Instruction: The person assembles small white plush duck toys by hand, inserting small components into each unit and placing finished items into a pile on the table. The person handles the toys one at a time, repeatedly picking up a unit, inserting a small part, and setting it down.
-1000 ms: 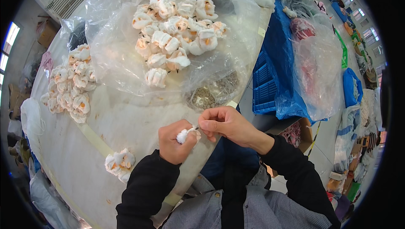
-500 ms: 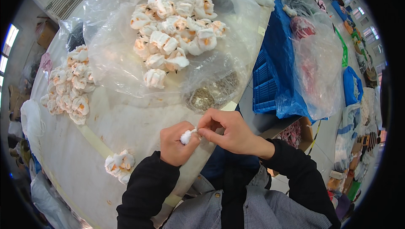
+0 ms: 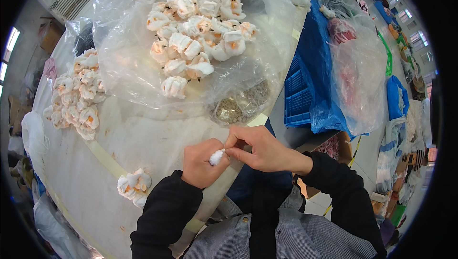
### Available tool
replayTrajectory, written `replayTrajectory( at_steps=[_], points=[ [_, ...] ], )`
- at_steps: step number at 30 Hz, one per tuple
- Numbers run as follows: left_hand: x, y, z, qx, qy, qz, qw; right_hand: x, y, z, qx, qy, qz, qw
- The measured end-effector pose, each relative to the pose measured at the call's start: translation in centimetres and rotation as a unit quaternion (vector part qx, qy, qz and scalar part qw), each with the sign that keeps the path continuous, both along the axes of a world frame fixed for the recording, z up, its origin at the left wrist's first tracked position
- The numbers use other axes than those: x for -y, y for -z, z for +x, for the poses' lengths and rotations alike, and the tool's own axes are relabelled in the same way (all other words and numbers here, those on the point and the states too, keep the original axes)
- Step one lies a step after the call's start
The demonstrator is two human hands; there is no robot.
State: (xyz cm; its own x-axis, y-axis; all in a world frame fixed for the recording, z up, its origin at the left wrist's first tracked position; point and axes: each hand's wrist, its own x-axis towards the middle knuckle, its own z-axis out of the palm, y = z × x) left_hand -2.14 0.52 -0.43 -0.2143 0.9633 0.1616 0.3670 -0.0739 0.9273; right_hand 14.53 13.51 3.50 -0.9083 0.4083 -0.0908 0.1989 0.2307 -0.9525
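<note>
My left hand (image 3: 200, 162) is closed around a small white fluffy plush piece (image 3: 216, 158), part of which bulges out between thumb and forefinger. Close against it, my right hand (image 3: 257, 149) pinches with thumb and forefinger at a pale tip of the same piece. Both hands are just above the table's near edge. To the left, a white plush popcorn-like piece (image 3: 134, 186) with orange patches lies by my left sleeve. Farther off, a pile of similar popcorn-like pieces (image 3: 191, 39) rests on clear plastic, and another pile (image 3: 78, 96) sits at the far left.
A clear plastic bag (image 3: 241, 104) with brownish contents lies just beyond my hands. The pale table (image 3: 157, 139) carries a yellowish tape strip (image 3: 105, 158). Right of it stand a blue crate (image 3: 298, 96) and a large plastic-wrapped bundle (image 3: 358, 77).
My hands have shifted very slightly, the left a little to the right and the right a little lower. The right fingers stay pinched at the white piece.
</note>
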Motion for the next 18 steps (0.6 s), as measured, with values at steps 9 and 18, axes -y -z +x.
replayTrajectory(
  at_steps=[9, 18],
  points=[
    [-0.2, -0.2, 0.0, -0.023, 0.013, 0.015, 1.000, 0.2, 0.8, 0.2, -0.030, 0.017, -0.065, 0.997],
    [-0.3, -0.1, 0.2, -0.073, 0.022, 0.034, 0.996, 0.7, 1.9, 0.9, -0.042, 0.033, -0.104, 0.993]
  ],
)
